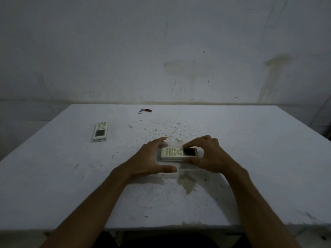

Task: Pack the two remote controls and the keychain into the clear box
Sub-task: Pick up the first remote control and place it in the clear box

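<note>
First remote control (178, 154) is being set into clear box (186, 168) by pinching right hand (206, 154); left hand (152, 158) spread loose; second remote control (99, 131), keychain (145, 110) outstanding.

Looks like a bare, dim room, too plain to tell home from workspace. Only a white table (232, 140), speckled and stained brown, pushed up against a scuffed whitewashed wall (161, 42) with drip marks and yellowish blotches. Household bits lying about: two air-conditioner remotes (100, 131) (177, 152), a small red keychain (145, 110).
</note>
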The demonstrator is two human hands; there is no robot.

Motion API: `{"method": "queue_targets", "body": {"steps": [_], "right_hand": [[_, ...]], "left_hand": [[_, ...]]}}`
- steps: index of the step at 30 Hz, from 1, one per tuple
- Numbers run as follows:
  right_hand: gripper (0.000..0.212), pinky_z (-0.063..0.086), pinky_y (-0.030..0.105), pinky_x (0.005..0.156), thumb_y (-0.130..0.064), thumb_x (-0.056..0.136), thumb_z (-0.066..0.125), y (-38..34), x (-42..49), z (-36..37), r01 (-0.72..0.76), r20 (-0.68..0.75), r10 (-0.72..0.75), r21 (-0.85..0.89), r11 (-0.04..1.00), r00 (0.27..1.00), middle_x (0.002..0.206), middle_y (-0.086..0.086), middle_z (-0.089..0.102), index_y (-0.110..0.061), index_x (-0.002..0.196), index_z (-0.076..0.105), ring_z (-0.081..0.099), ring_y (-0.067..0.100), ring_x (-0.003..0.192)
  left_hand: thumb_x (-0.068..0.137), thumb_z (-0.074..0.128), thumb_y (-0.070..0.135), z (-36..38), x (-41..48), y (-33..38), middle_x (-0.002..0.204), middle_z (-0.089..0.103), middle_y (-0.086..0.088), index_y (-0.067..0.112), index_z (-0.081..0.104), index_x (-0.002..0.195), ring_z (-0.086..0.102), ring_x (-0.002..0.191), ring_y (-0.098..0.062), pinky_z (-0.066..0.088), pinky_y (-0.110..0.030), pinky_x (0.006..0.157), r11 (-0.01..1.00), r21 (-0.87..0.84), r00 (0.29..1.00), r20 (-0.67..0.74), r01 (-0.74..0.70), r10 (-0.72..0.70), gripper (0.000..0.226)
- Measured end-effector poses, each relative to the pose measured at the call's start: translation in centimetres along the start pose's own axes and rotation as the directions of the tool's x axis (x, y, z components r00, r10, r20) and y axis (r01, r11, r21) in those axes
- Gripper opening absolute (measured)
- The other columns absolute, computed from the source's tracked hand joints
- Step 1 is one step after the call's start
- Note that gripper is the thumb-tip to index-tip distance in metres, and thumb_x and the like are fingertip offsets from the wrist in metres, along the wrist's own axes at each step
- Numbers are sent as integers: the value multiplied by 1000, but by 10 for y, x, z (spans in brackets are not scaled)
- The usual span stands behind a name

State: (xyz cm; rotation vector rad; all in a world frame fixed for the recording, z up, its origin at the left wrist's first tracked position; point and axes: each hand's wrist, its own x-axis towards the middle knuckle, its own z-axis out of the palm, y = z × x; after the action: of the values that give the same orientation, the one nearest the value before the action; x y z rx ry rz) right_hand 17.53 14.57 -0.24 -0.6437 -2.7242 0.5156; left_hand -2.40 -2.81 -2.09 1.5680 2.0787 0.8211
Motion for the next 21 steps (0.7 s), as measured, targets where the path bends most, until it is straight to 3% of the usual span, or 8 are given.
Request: {"method": "queue_targets", "body": {"steps": [6,11,16,21], "right_hand": [[54,28,41,102,-65,79,70,-9,1,-5,-56,-21,55,-78,995,998,133,-11,60,-40,126,66,42,19,127],[59,35,44,100,-75,78,61,-8,-3,-14,-177,-85,164,-181,967,983,114,-10,69,-41,126,66,52,24,119],[54,35,46,103,-71,84,58,-16,4,-1,-223,-45,218,-169,960,975,119,-11,72,-41,128,66,49,30,127],[51,37,44,98,-68,87,58,-22,3,1,-225,-68,215,-225,948,974,120,-7,71,-39,128,67,50,30,124]], "left_hand": [[63,76,79,0,1,0,156,42,12,34,27,156,43,135,-9,40,-44,115,999,34,1000,-15,-18,18,114],[60,74,82,1,-2,2,164,32,8,34,22,158,39,145,-18,36,-48,118,998,66,999,-24,-25,27,121],[54,76,85,7,-2,1,150,47,9,33,32,151,52,127,-11,50,-29,100,996,84,996,-84,20,-13,119],[55,75,86,7,2,-5,150,47,11,36,32,151,52,129,-13,49,-30,102,998,66,996,-92,8,-1,117]]}}
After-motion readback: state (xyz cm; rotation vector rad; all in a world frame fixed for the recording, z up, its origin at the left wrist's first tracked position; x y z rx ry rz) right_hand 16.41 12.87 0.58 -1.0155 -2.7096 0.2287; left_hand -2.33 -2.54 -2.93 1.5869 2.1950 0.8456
